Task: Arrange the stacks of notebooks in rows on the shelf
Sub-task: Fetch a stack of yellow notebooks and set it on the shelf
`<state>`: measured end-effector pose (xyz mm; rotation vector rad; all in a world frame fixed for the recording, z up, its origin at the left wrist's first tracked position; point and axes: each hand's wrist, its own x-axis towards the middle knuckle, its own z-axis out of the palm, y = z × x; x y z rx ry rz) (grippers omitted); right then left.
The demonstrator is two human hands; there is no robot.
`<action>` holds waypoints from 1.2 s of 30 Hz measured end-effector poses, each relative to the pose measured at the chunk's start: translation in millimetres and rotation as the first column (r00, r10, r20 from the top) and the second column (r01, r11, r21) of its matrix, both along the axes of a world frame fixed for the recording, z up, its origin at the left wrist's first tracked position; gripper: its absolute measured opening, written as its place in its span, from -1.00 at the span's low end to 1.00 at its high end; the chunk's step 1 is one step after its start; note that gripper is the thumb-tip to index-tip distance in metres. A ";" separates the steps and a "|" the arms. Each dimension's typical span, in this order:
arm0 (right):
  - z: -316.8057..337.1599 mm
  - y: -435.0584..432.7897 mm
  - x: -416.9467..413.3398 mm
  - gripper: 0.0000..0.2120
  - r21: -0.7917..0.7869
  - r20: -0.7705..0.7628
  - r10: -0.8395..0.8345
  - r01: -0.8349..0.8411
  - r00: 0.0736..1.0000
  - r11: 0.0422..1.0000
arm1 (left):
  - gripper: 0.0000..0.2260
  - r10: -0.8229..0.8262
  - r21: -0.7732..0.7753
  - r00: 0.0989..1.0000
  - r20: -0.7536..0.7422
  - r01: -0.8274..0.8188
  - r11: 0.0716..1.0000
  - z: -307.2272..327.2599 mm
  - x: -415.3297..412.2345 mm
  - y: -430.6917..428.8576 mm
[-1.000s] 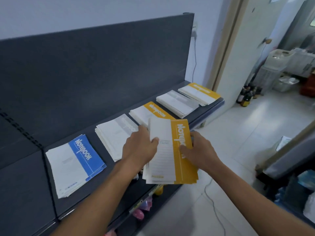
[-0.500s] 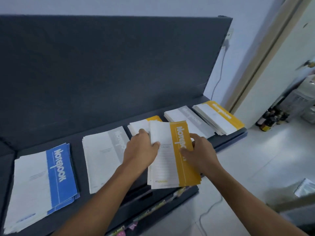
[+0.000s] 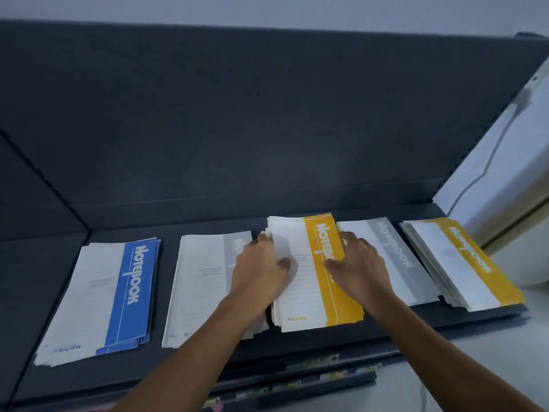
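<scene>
Several notebook stacks lie side by side on the dark shelf (image 3: 312, 340). The middle stack is white and yellow (image 3: 309, 286); my left hand (image 3: 261, 269) grips its left edge, thumb on the cover, and my right hand (image 3: 359, 263) grips its right edge, thumb on the yellow band. To the left lie a white and grey stack (image 3: 202, 281) and a white and blue stack (image 3: 104, 295). To the right lie another grey stack (image 3: 395, 257) and a second yellow stack (image 3: 463, 263), its sheets fanned out.
A tall dark back panel (image 3: 267, 114) rises behind the shelf. A lower shelf edge (image 3: 297, 385) with coloured items shows below. A pale wall with a hanging cable (image 3: 490, 162) stands at the right end.
The yellow stack went from hanging over the front edge to lying flat on the shelf, on top of the yellow notebooks there. Both hands went with it. The camera swung left and down.
</scene>
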<state>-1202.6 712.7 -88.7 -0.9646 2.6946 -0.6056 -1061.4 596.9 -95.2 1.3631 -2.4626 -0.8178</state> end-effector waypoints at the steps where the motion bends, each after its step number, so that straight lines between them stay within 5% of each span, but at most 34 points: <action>1: -1.7 -1.6 -3.3 -0.70 0.004 -0.017 0.021 -0.021 1.000 1.000 | -0.66 0.007 -0.011 1.000 0.011 -0.007 1.000 -2.0 -2.2 1.7; 6: -12.0 -0.4 -11.8 -0.58 0.038 -0.083 0.150 -0.148 0.985 0.988 | -0.66 0.053 -0.053 0.998 0.025 -0.051 0.997 -7.7 -9.8 13.4; 13: -24.3 5.8 -17.3 -0.66 0.032 -0.085 0.263 -0.261 0.961 0.965 | -0.68 0.105 -0.207 0.988 0.116 -0.079 0.975 -15.1 -10.5 27.7; 36: -0.8 2.5 13.8 -0.65 -0.056 -0.224 0.501 -0.524 0.836 0.850 | -0.69 0.211 -0.206 0.977 -0.009 -0.208 0.956 9.6 42.6 36.0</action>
